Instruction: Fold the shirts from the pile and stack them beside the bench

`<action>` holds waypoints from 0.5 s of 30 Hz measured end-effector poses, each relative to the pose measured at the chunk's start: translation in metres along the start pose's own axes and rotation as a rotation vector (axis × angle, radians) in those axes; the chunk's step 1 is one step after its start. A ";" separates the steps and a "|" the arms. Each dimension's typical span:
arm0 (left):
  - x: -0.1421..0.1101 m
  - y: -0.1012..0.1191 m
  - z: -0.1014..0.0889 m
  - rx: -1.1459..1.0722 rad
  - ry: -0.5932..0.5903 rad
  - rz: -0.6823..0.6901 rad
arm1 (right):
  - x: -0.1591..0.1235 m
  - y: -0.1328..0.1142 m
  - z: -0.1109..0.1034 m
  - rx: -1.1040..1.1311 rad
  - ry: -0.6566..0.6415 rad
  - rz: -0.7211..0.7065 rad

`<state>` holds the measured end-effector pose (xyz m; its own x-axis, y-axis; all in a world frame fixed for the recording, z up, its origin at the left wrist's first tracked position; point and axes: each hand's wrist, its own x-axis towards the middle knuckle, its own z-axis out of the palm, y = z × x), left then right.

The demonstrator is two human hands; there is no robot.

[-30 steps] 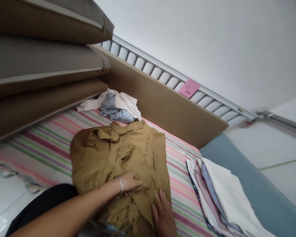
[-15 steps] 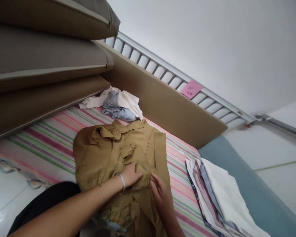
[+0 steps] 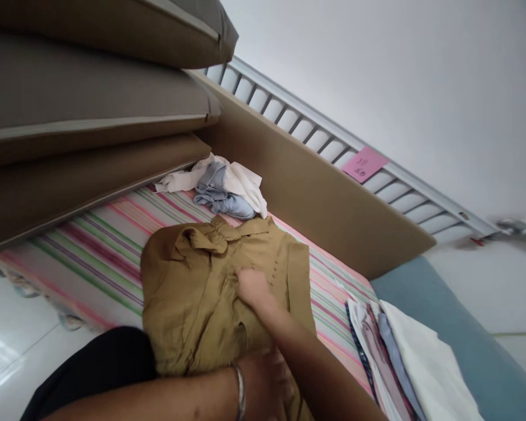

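A mustard-brown shirt (image 3: pixel 179 304) with a ruffled collar and a row of small buttons lies spread out and wrinkled. It rests on a striped cloth (image 3: pixel 92 251). My right hand (image 3: pixel 252 286) reaches in from the lower right, its fingers closed on the fabric at the middle of the shirt, left of the buttons. Nearer to me, my left hand (image 3: pixel 265 380), with a silver bangle at its wrist, is over the lower part of the shirt beneath my right forearm. Its fingers are blurred and partly hidden.
Crumpled white and light-blue clothes (image 3: pixel 228 193) lie beyond the shirt. Folded clothes (image 3: pixel 425 351) sit at the right beside a blue-green surface (image 3: pixel 438 310). Grey-brown cushions (image 3: pixel 92 88) rise at the left. A tan board (image 3: pixel 315 187) and a metal rail with a pink note (image 3: pixel 365 164) run behind.
My right hand has moved up and left onto the middle of the shirt, crossing over the left arm. My left hand has come down toward me. The view has shifted slightly.
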<state>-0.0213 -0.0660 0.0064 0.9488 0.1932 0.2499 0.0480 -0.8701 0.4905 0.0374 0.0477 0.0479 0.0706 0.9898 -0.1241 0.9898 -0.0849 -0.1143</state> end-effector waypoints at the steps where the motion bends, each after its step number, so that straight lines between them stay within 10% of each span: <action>1: 0.001 -0.002 0.009 0.051 -0.044 0.062 | 0.002 0.006 -0.001 0.047 0.009 0.020; 11: 0.002 0.003 0.062 0.302 0.109 0.260 | 0.018 0.135 -0.130 0.971 0.250 0.191; 15: 0.003 0.000 0.093 0.368 0.180 0.380 | 0.034 0.180 -0.132 1.265 0.341 0.274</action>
<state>0.0109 -0.1076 -0.0703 0.8537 -0.1182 0.5071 -0.1502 -0.9884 0.0225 0.2340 0.0810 0.1529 0.4578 0.8870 -0.0601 0.1572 -0.1474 -0.9765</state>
